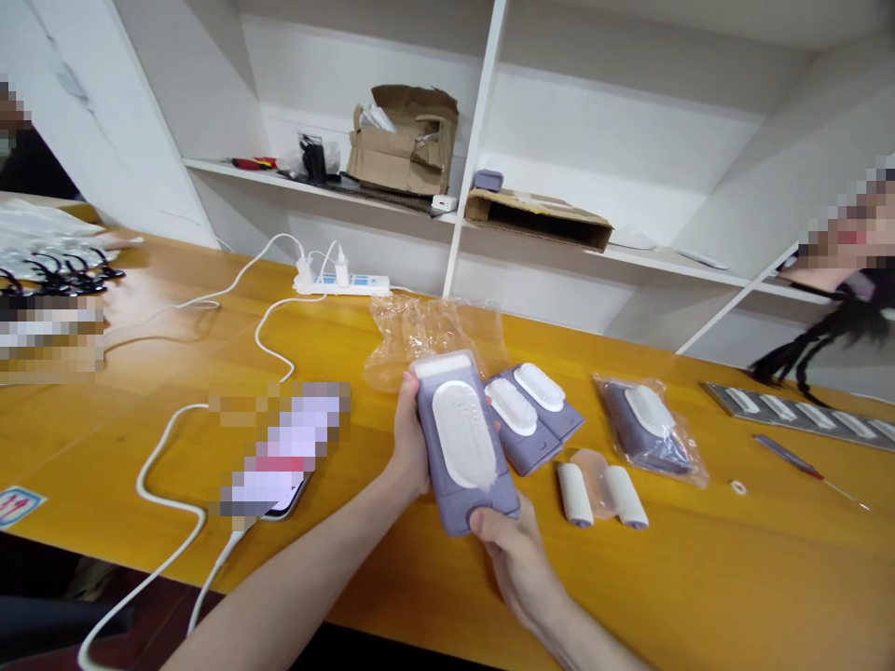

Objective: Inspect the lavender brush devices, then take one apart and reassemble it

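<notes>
Above the wooden table (699,578) I hold a purple rectangular device (465,447) with a white oval pad on its face and a white top edge. My left hand (409,438) is wrapped round its left side. The fingers of my right hand (514,554) grip its bottom end from below. Just behind it lie two more purple devices (535,410) with white pads, side by side on the table. Two small white rollers (601,494) and a clear cap lie to the right of my hands.
A bagged purple device (650,429) lies further right, an empty clear bag (426,335) behind. A phone (280,475) on a white cable, a power strip (342,280), a small tool (804,466) and a grey strip of parts (804,410) share the table. Shelves hold cardboard boxes (406,140). Another person sits at the right edge.
</notes>
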`<state>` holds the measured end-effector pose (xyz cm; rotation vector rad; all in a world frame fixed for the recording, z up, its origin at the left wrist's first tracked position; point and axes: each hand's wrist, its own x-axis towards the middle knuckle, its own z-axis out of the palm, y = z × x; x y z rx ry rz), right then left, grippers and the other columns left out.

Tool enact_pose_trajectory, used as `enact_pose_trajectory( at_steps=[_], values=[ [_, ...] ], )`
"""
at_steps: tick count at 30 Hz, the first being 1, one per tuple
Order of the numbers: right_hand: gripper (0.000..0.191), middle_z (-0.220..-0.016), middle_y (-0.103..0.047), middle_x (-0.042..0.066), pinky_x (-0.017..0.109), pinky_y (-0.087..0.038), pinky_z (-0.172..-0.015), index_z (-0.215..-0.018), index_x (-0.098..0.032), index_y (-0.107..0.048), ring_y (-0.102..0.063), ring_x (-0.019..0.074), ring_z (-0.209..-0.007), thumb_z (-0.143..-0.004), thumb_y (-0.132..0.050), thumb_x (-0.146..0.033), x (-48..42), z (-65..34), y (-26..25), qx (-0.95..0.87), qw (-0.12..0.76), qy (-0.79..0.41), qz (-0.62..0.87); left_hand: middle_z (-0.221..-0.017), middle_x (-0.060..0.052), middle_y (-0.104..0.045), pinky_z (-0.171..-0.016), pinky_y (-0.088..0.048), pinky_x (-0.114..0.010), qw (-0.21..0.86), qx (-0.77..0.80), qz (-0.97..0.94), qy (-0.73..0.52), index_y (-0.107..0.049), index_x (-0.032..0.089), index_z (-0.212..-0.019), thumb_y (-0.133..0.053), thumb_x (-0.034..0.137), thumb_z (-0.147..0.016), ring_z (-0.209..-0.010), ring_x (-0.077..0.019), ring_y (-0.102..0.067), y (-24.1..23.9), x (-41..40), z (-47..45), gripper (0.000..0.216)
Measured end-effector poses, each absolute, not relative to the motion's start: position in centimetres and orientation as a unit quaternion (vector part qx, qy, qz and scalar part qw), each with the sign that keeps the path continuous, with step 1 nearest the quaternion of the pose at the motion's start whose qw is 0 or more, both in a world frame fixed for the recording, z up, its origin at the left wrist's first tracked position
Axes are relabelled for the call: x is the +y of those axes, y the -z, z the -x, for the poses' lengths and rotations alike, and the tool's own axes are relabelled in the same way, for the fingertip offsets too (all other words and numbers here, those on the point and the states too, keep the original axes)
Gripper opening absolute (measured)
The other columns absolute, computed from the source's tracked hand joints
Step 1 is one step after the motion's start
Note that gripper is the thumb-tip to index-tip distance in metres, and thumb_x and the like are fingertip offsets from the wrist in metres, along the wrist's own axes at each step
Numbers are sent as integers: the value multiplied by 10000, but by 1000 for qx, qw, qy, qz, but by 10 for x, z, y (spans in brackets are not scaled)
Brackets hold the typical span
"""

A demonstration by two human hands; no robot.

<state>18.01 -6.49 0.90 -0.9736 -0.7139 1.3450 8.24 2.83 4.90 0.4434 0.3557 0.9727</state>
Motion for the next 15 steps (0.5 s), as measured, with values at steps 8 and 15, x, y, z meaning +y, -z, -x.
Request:
enact_pose_trajectory(
  at_steps=[8,15],
  values=[
    [299,-711,-657,2,249,-404,-639,-803,-163,-720,-513,153,-678,-525,-759,-265,-65,-185,-1,-354,595,-588,418,-799,-183,-714,-542,-509,-360,857,169,-225,-431,-695,35,-885,-221,752,-742,-666,-288,-667,-46,27,-83,871],
    [303,-737,-663,7,245,-406,-653,-797,-152,-712,-517,148,-695,-541,-785,-297,-64,-181,0,-350,585,-591,431,-733,-181,-707,-548,-491,-349,871,150,-243,-399,-690,28,-896,-202,770,-727,-614,-270,-651,-44,30,-79,904]
  ],
)
